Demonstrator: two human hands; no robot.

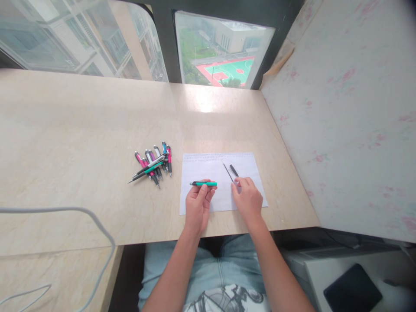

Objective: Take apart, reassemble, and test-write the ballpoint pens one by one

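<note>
My left hand grips a green pen barrel with a black clip, held level over the paper between thumb and fingers. The barrel's right end has no dark grip or tip on it. To the right, my right hand is closed, thumb and fingertips at the lower end of a thin dark pen refill. Just beyond those fingertips a short black pen grip section lies on the white sheet of paper. Rows of faint handwriting run along the sheet's far edge.
Left of the paper lies a loose pile of several pens in pink, purple, white, blue and green. A grey cable loops over the table's left part. A flowered wall panel bounds the right side, windows the back.
</note>
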